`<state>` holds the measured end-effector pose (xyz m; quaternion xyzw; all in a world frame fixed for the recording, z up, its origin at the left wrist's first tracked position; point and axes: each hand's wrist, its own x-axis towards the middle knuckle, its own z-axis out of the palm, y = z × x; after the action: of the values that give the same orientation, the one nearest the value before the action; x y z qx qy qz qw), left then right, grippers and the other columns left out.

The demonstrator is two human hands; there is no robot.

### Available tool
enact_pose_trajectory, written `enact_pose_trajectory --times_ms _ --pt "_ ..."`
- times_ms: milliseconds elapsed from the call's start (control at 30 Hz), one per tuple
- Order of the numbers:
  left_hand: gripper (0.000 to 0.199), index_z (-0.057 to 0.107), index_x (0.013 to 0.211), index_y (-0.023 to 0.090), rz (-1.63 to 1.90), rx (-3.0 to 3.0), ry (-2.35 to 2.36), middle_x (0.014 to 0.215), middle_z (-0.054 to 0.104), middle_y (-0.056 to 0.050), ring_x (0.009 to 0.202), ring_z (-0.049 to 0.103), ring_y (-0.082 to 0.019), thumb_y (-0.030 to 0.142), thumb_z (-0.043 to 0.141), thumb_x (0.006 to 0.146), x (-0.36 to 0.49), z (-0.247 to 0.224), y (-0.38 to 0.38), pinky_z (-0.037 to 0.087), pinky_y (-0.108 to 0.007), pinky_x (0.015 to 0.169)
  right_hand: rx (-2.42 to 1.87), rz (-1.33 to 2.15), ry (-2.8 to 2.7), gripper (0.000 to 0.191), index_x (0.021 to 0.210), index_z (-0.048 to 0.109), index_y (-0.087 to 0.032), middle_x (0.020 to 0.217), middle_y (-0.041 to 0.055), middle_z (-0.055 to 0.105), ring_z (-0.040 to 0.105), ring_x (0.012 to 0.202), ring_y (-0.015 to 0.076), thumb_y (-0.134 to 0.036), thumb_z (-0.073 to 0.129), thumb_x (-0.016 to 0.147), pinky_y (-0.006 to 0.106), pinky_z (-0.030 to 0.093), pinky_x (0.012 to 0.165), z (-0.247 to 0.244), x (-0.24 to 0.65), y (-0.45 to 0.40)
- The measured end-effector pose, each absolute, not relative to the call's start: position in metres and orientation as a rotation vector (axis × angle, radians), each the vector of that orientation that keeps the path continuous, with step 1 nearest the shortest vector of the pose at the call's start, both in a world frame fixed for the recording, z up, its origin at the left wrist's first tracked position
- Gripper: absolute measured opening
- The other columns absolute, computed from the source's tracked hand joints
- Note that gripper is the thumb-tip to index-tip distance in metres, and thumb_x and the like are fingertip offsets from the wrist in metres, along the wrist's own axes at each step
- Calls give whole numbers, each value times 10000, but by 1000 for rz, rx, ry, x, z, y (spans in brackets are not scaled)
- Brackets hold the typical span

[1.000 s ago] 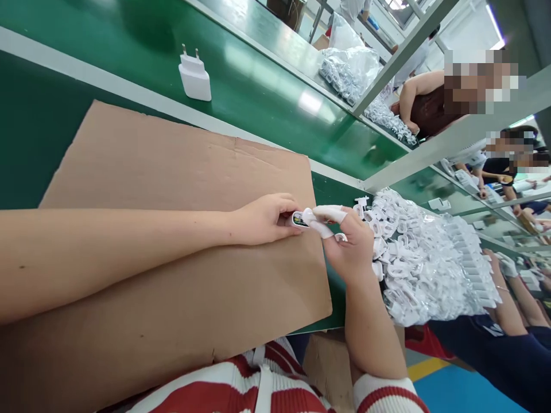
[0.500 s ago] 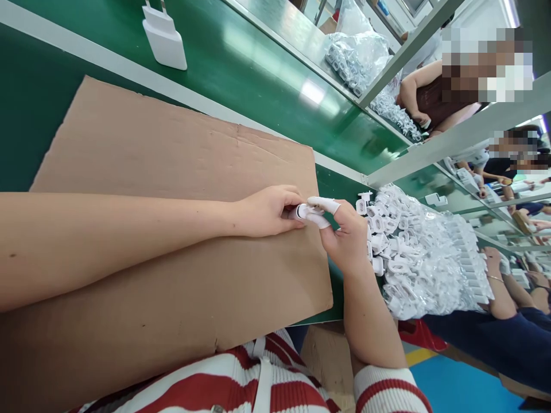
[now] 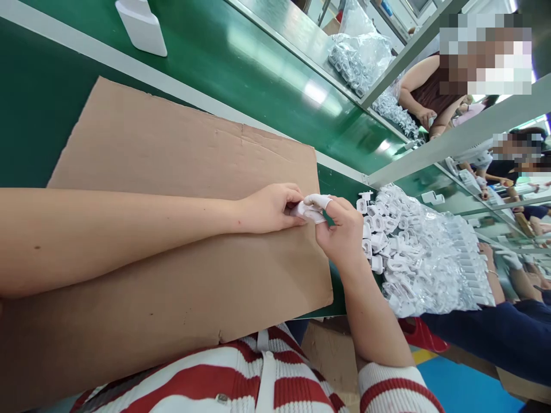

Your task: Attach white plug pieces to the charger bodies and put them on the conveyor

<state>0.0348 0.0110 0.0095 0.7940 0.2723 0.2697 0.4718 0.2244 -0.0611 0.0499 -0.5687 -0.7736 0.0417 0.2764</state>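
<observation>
Over the right part of a brown cardboard sheet (image 3: 193,155), both my hands meet at a small white plastic part (image 3: 305,212). My left hand (image 3: 275,207) pinches its left end between thumb and fingers. White covers are on the thumb and index finger of my right hand (image 3: 342,223), which are closed on the part from the right. The fingers hide much of its shape. Just right of my right hand lies a pile of white plastic pieces (image 3: 400,246), partly in clear plastic bags.
A white plug adapter (image 3: 141,28) moves on the green belt (image 3: 258,74) at the upper left. Metal frame posts (image 3: 465,132) slant across the right. Co-workers sit beyond the belt and at the right, near a red stool (image 3: 426,335).
The white adapter has shifted left and up in view. My right hand has moved slightly left, its covered fingers now closer round the part. My left hand has hardly moved.
</observation>
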Motion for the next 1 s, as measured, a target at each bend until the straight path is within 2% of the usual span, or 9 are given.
enact_pose_trajectory --times_ms 133,267,433,533,633,767,867,967,1000 --pt "275 743 889 204 650 1968 679 977 667 -52 863 652 -221 475 703 857 36 10 10 512 -322 754 -1566 161 -2030 286 1038 761 -287 1022 32 795 713 961 246 -146 592 855 367 567 887 47 223 -60" --pt "354 742 917 210 666 1944 736 977 681 -56 938 670 -249 554 721 835 37 7 9 547 -346 832 -1648 153 -2001 377 1022 754 -262 982 44 776 693 928 250 -79 562 753 348 538 811 44 219 -60" --pt "368 727 885 203 699 1972 760 998 696 -64 957 685 -260 570 712 852 38 2 8 560 -381 901 -1727 55 -1976 371 980 740 -261 996 40 766 662 924 241 -71 536 735 323 492 761 39 211 -63" --pt "401 717 1076 208 717 1919 712 1104 734 -72 1018 708 -278 551 726 868 38 3 4 572 -399 948 -1736 102 -1919 321 972 746 -244 986 52 763 666 921 244 -95 554 762 328 499 767 33 209 -65" --pt "528 637 1313 246 678 1855 660 1210 749 -67 1076 716 -286 550 729 892 38 5 2 577 -409 979 -1713 249 -1766 432 1189 732 -256 1038 37 778 695 949 241 -132 590 800 329 534 817 25 209 -64" --pt "615 654 1332 225 603 1958 720 1217 755 -86 991 715 -289 609 723 857 38 4 18 575 -411 926 -1670 403 -1559 551 1416 608 -304 1170 8 783 731 1028 233 -281 679 870 339 568 894 18 211 -63" --pt "617 684 1290 211 609 2082 951 1205 755 -70 987 701 -274 625 694 833 35 6 54 540 -372 927 -1666 385 -1492 640 1521 508 -253 1334 70 729 719 1135 252 -430 681 930 374 574 966 18 213 -63" --pt "546 663 1259 243 656 2199 1361 1181 742 -17 1035 680 -259 596 651 843 29 21 105 497 -326 903 -1826 218 -1584 612 1496 538 -152 1339 158 706 666 1238 303 -406 665 953 446 524 1089 22 217 -63" --pt "525 650 1231 224 675 2219 1464 1178 730 -35 1053 669 -281 577 644 843 26 29 123 483 -336 876 -1891 153 -1637 594 1478 557 -128 1373 184 682 626 1304 324 -387 664 954 480 478 1151 24 219 -62"
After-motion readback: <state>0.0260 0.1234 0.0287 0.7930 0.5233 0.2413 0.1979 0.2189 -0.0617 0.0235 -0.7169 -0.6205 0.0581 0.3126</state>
